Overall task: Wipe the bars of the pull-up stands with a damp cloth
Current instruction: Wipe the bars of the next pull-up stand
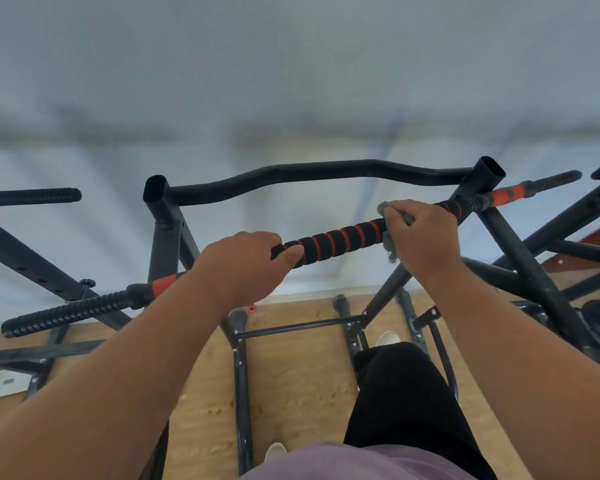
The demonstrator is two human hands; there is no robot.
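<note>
My left hand grips the foam-padded pull-up bar; my right hand clamps a grey cloth around it near the right upright. I judge wiping underway; neighbouring stands remain.

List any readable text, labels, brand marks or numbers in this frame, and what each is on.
None readable.
Padded bar, black foam with red rings: no lettering shows.
Curved black top bar: no lettering shows.
Grey cloth in the right hand: no tag or print visible.
Orange sleeve near the right end of the bar: a small dark mark, too small and blurred to read.
</note>
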